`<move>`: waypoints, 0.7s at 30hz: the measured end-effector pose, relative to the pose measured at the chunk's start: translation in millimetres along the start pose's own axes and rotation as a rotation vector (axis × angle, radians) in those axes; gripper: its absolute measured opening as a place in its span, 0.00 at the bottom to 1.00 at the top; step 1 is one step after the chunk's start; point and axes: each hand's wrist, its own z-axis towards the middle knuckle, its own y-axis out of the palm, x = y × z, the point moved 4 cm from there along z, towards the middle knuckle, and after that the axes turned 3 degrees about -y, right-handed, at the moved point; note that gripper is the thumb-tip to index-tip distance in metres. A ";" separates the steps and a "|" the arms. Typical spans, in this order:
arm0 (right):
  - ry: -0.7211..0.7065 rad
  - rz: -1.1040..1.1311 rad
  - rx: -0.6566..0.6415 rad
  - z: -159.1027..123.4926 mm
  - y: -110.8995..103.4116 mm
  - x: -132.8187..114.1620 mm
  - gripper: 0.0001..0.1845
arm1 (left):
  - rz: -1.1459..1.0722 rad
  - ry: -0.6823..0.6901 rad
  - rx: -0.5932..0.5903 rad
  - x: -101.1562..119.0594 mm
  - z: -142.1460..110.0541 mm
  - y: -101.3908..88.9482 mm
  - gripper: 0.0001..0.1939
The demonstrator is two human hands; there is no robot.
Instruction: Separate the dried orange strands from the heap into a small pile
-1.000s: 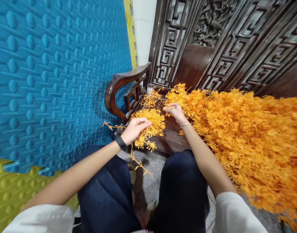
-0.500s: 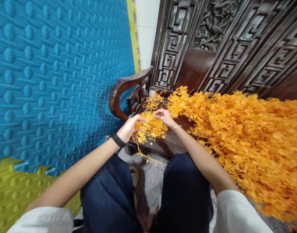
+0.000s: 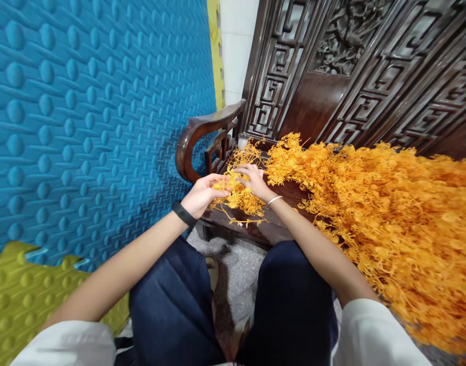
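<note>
On the dark wooden bench seat [image 3: 289, 195], a small heap of orange plastic flower sprigs [image 3: 249, 202] lies in front of me. My left hand [image 3: 204, 195], with a black wristband, is closed, thumb and fingers around an orange plastic flower sprig [image 3: 233, 183]. From the other side my right hand [image 3: 257, 183], wearing a white bracelet, has curved fingers on the same sprig; its fingertips are partly hidden among the orange strands. Thin bare stems [image 3: 248, 152] lie just beyond the hands.
A big pile of orange plastic flower sprigs [image 3: 400, 213] covers the bench to the right. Behind stands the carved wooden backrest [image 3: 316, 101]. A curved armrest [image 3: 190, 137] and blue foam mats [image 3: 95, 127] are at left. A translucent cup [image 3: 242, 141] sits by the armrest.
The hands have come closer together, and my right hand has gone from a pinch to fingers spread over the sprig. The stem that hung over the bench's front edge now lies higher, across the seat.
</note>
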 end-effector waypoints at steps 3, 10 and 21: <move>0.046 0.355 0.133 -2.6 -23.6 -5.8 0.12 | -0.001 0.033 0.000 2.5 -0.7 -2.0 0.20; 0.086 0.796 -0.136 -26.2 -50.1 -44.6 0.19 | -0.066 0.106 0.040 9.7 -0.2 -1.3 0.20; -0.012 0.699 -0.098 -32.3 -51.8 -68.4 0.09 | 0.063 0.115 -0.101 11.8 -1.3 6.1 0.12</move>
